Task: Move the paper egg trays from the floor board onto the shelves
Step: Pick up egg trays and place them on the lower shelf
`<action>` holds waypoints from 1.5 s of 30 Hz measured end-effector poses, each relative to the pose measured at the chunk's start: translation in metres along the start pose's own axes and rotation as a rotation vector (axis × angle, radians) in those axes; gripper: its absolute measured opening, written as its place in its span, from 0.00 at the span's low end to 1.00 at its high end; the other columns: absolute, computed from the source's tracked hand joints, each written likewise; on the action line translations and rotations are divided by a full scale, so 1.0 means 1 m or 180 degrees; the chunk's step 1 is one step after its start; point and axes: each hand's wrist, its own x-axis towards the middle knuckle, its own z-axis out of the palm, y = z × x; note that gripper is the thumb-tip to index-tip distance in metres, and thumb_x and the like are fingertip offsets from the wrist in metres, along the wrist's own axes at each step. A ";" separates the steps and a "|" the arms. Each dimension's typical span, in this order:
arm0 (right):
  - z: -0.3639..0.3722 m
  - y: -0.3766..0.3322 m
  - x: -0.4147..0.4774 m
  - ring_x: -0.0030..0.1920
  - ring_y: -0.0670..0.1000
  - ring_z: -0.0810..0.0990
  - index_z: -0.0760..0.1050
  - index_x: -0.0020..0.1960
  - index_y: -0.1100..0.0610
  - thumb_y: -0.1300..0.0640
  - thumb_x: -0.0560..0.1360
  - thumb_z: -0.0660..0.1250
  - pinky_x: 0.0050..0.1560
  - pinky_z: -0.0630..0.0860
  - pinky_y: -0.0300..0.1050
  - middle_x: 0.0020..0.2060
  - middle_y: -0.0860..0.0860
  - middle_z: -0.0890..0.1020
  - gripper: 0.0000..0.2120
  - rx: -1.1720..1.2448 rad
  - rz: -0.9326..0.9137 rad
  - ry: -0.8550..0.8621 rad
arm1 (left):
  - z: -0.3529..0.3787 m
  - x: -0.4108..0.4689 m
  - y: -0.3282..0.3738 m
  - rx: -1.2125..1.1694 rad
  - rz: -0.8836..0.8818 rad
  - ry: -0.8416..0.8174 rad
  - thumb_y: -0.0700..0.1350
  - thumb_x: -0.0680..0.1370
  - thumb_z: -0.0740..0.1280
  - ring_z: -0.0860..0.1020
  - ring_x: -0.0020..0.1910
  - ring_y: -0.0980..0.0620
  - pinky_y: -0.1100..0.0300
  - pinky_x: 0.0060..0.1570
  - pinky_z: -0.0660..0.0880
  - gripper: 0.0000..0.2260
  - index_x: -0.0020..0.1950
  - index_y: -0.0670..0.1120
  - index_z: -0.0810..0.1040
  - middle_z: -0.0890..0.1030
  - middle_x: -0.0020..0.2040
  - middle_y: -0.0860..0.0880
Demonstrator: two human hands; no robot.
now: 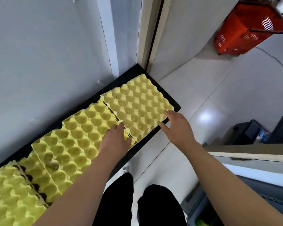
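Note:
Several yellow paper egg trays lie in a row on a black floor board (173,101) along the grey wall. The far tray (137,101) sits at the board's right end; a second tray (88,121) overlaps it on the left. My left hand (116,137) rests with fingers spread on the seam between these two trays. My right hand (176,126) reaches to the far tray's near right corner, fingers extended and touching its edge, thumb below the edge. Neither hand has lifted a tray.
A red shopping basket (247,28) stands on the white tiled floor at the upper right. A shelf unit edge (252,155) and dark boxes (245,132) lie at the right. My legs in black trousers (119,201) stand beside the board.

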 end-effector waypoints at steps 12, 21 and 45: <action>0.080 0.102 0.137 0.75 0.60 0.53 0.59 0.75 0.48 0.40 0.72 0.67 0.72 0.58 0.56 0.76 0.60 0.52 0.35 -0.0209 0.0167 -0.0861 | 0.093 0.094 0.015 -0.0617 -0.0989 -0.0197 0.54 0.72 0.71 0.66 0.68 0.38 0.48 0.58 0.72 0.43 0.77 0.52 0.45 0.54 0.73 0.42; 0.108 0.139 0.173 0.76 0.61 0.47 0.53 0.75 0.40 0.39 0.68 0.70 0.73 0.53 0.58 0.75 0.64 0.47 0.41 -0.0014 -0.0010 -0.1278 | 0.132 0.106 0.034 -0.0801 -0.1541 0.0252 0.63 0.68 0.72 0.51 0.74 0.39 0.47 0.71 0.58 0.49 0.78 0.49 0.47 0.45 0.76 0.45; 0.049 0.114 0.166 0.68 0.56 0.59 0.67 0.67 0.36 0.39 0.59 0.77 0.64 0.64 0.53 0.67 0.55 0.58 0.38 0.0688 -0.0006 -0.1081 | 0.077 0.071 0.048 -0.1686 -0.1338 0.0906 0.47 0.67 0.77 0.64 0.71 0.47 0.54 0.66 0.67 0.44 0.77 0.54 0.57 0.48 0.77 0.52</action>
